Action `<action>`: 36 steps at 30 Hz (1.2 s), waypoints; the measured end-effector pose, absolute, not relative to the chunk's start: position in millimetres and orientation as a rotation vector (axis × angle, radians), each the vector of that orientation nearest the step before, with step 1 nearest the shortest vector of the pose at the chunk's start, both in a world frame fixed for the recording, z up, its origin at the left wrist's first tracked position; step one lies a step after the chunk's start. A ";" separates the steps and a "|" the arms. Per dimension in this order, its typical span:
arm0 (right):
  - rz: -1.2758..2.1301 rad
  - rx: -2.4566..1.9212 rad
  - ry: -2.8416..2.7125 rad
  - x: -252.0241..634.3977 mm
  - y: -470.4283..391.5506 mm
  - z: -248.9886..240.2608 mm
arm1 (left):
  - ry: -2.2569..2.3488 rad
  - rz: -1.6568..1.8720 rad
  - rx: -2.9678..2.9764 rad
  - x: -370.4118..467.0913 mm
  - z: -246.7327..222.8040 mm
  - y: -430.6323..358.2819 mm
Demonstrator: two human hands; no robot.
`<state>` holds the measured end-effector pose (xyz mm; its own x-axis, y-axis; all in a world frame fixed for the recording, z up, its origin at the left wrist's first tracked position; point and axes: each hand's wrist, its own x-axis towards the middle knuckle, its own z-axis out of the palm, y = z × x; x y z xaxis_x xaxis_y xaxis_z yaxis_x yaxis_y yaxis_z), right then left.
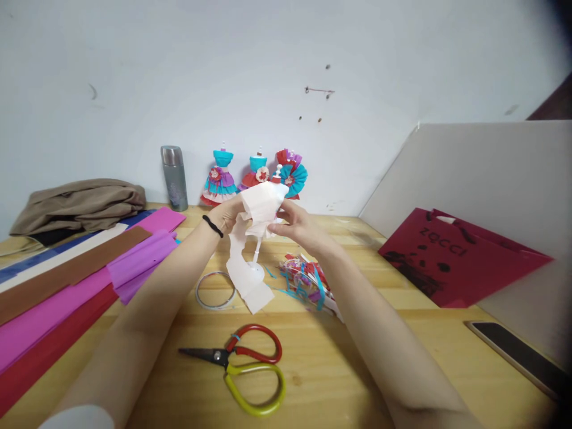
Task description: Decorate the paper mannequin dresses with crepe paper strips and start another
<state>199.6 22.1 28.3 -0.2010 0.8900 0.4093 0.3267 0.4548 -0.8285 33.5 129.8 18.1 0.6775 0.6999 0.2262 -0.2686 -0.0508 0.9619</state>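
A small white dress-form mannequin [279,171] stands on a round base in the middle of the table. A pale cream crepe paper strip [263,201] wraps its body, and the loose end hangs down past the stand to the tabletop. On the left side, my left hand [231,213] grips the paper, its fingertips hidden behind the strip. My right hand [295,225] pinches the gathered paper at the form's right side, thumb toward me. Scissors [218,356] with one red and one yellow handle lie nearer to me, blades pointing left.
A thin ring [197,292] and a heap of paper scraps [308,280] flank the stand. Three small paper dresses [218,185] line the wall beside a flask [174,179]. Colored crepe sheets [67,274] and brown cloth [89,205] lie left; a red bag [460,256] and phone [513,354] right.
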 end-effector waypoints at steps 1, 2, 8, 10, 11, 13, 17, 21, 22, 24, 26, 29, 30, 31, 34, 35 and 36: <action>0.739 -1.050 -1.750 199.7 22.3 28.3 | 0.385 0.821 1.426 31.6 20.2 129.6; 0.736 -1.054 -1.747 199.8 22.5 28.4 | 0.380 0.817 1.440 29.1 23.2 129.6; 0.715 -1.062 -1.702 201.1 25.2 29.4 | 0.413 0.781 1.550 3.5 54.9 131.5; 0.696 -1.076 -1.678 201.0 26.0 29.2 | 0.458 0.874 1.564 -6.2 68.6 128.3; 0.691 -1.083 -1.669 200.8 26.2 29.0 | 0.469 0.899 1.569 -10.4 75.3 124.9; 0.697 -1.086 -1.657 200.1 26.3 28.6 | 0.503 0.897 1.629 -16.6 87.7 114.9; 0.733 -1.065 -1.647 198.4 25.8 28.8 | 0.561 0.805 1.939 -16.9 103.2 88.0; 0.757 -1.040 -1.624 197.3 26.1 29.2 | 0.654 0.784 2.053 -4.4 106.5 70.6; 0.751 -1.037 -1.618 197.2 26.3 29.2 | 0.684 0.800 2.058 -1.4 106.2 69.4; 0.739 -1.027 -1.619 196.9 26.7 29.0 | 0.723 0.811 2.054 2.5 104.6 70.6; 0.741 -1.013 -1.625 196.7 27.2 28.8 | 0.710 0.820 2.032 3.7 101.9 75.5; 0.744 -1.011 -1.625 197.0 28.2 28.2 | 0.608 0.868 1.973 3.1 96.1 84.6; 0.740 -1.017 -1.624 197.4 28.5 28.0 | 0.566 0.884 1.951 3.1 93.7 87.3; 0.735 -1.025 -1.626 198.0 28.9 27.7 | 0.530 0.895 1.925 3.4 91.1 89.6; 0.713 -1.039 -1.641 200.0 29.9 26.9 | 0.455 0.885 1.833 6.4 82.0 95.9; 0.711 -1.039 -1.646 200.4 30.0 26.8 | 0.437 0.879 1.794 8.0 78.5 98.3; 0.713 -1.038 -1.651 200.7 30.1 26.7 | 0.421 0.877 1.752 9.5 75.1 100.9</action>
